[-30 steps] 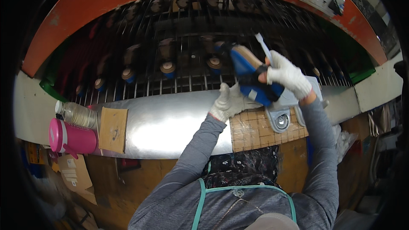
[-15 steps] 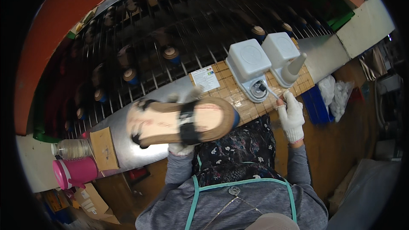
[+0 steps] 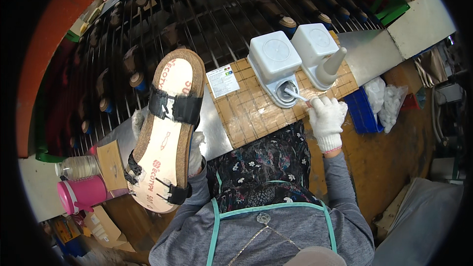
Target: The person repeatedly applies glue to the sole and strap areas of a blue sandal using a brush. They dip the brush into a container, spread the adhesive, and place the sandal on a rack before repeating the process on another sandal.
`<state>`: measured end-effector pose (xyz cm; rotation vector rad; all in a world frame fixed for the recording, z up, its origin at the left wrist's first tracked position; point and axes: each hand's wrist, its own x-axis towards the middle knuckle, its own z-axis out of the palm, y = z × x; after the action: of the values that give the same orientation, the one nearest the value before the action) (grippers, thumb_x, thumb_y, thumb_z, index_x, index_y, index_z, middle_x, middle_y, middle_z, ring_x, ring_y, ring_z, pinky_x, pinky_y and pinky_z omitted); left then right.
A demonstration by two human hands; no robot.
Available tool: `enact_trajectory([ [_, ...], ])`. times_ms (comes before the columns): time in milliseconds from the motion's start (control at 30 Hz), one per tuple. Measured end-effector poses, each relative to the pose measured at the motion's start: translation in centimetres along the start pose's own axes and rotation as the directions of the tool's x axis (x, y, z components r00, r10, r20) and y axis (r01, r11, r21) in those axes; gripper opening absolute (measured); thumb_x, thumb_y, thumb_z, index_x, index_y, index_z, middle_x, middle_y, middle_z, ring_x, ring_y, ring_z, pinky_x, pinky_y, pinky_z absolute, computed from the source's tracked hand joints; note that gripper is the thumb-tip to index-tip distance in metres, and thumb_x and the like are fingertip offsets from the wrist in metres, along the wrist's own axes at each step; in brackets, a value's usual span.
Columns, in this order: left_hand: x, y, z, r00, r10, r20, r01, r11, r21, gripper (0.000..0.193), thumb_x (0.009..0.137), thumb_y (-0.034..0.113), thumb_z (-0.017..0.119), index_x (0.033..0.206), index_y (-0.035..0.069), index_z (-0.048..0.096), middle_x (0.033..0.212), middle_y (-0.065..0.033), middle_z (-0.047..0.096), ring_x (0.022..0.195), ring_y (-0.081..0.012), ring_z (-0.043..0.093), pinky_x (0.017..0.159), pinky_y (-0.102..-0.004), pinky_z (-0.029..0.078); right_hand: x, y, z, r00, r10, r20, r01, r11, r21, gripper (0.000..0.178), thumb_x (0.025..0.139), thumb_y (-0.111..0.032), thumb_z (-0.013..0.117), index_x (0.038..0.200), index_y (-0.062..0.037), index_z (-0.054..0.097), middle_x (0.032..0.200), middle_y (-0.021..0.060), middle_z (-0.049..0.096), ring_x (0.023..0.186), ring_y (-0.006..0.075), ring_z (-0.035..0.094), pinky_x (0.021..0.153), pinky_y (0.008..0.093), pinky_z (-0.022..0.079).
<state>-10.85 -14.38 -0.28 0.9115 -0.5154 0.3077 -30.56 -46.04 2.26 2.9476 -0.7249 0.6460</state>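
Note:
My left hand, in a white glove, grips a cork-edged sandal on a last from beneath. The pale sole side with red print faces up, and black straps are folded over it, leaving most of the hand hidden. My right hand, also gloved with bare fingertips, is closed around a thin white brush handle. The brush's other end sits in the round opening of a white glue pot. A second white pot with a grey cone-shaped spout stands just to its right.
Beyond the table runs a rod conveyor carrying several shoes on lasts. A printed card lies on the taped board. A pink jug and a clear jar stand at left. A blue bin is at right.
My left hand has swung the sandal from lying crosswise to nearly upright, moving it left. The brush handle has tilted flatter in the pot, with my right hand slightly shifted left.

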Motion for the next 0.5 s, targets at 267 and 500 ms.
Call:
enact_trajectory([
  [267,-1.0,-1.0,2.0,0.995,0.079,0.058,-0.085,0.99,0.116,0.056,0.089,0.026,0.074,0.138,0.01,0.052,0.147,-0.0215,0.05,0.137,-0.0358,0.049,0.115,-0.0497,0.04,-1.1,2.5,1.2,0.861,0.331,0.385,-0.504,0.648,0.57,0.027,0.099,-0.032,0.062,0.092,-0.0072,0.068,0.067,0.0041,0.062,0.061,0.0172,0.057,0.06,0.0323,0.039],
  [500,-2.5,-4.2,6.4,0.945,0.192,0.264,-0.273,0.907,0.321,0.047,0.089,0.017,0.076,0.132,0.008,0.06,0.143,-0.0237,0.054,0.134,-0.0363,0.053,0.114,-0.0474,0.043,-2.0,2.4,-0.1,0.791,0.183,0.584,-0.611,0.185,0.77,0.012,0.096,-0.014,0.063,0.092,-0.0027,0.062,0.075,-0.0026,0.059,0.068,0.004,0.05,0.061,0.0204,0.039],
])
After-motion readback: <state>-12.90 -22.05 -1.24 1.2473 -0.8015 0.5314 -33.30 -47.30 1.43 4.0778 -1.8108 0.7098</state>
